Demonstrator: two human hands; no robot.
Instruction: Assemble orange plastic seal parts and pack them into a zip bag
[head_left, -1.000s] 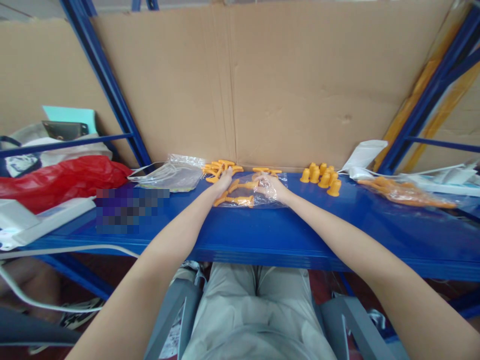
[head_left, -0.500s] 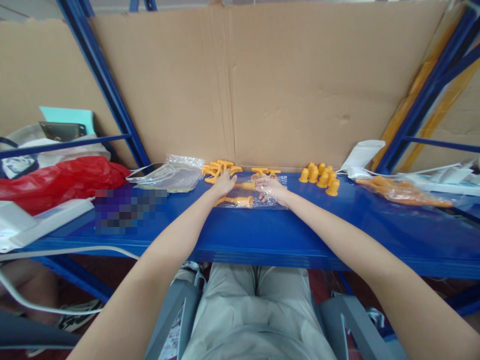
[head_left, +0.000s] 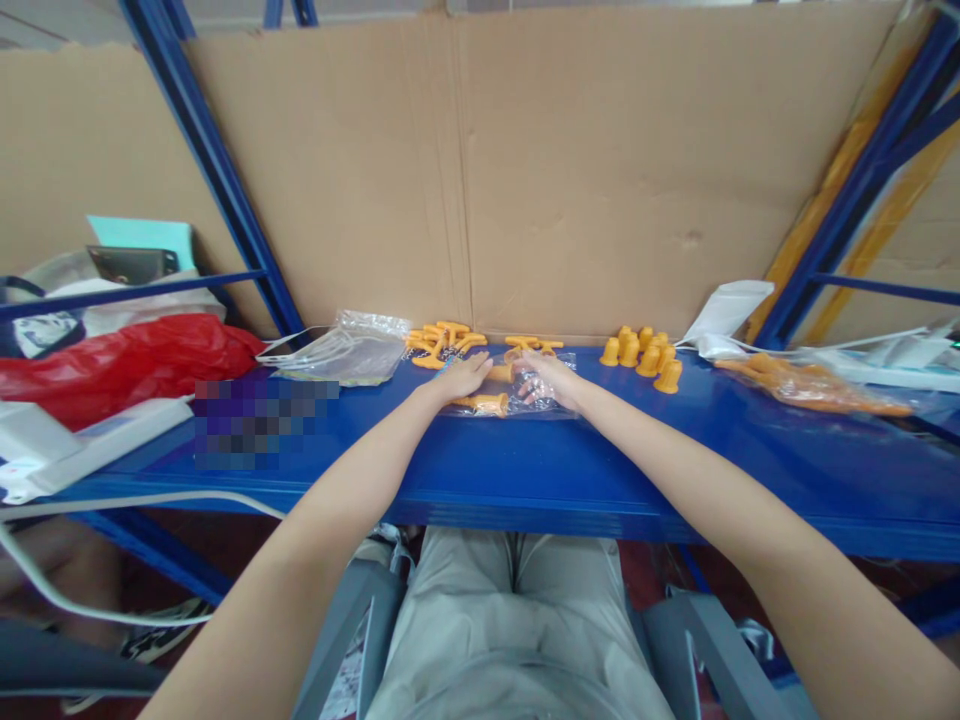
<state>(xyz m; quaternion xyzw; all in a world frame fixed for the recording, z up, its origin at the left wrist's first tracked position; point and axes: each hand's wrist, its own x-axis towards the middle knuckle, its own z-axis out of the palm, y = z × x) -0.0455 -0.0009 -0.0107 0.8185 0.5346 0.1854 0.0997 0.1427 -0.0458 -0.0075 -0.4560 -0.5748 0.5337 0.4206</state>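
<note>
A clear plastic bag (head_left: 551, 408) lies on the blue tabletop, with orange plastic pieces with flared, bell-like ends (head_left: 491, 404) in or on it. My left hand (head_left: 466, 375) rests flat over the left part of these pieces, fingers stretched forward, partly covering them. On the other side, my right hand (head_left: 553, 380) has its fingers curled at the crinkled plastic and grips the bag by its right part. Just behind my left hand is a pile of orange T-shaped handles (head_left: 442, 340) with small chains. Two more orange handles (head_left: 534, 343) lie behind my right hand.
Several orange bell-shaped cups (head_left: 649, 352) stand to the right. Farther right lies a bag of orange parts (head_left: 810, 385). To the left are flat clear bags (head_left: 360, 350), a red plastic bag (head_left: 135, 355) and a white power strip (head_left: 97, 445). A cardboard sheet (head_left: 600, 180) closes the back.
My left hand has shifted slightly right and nearer, from the handle pile onto the bagged pieces, its fingers now flat. My right hand stays at the bag.
</note>
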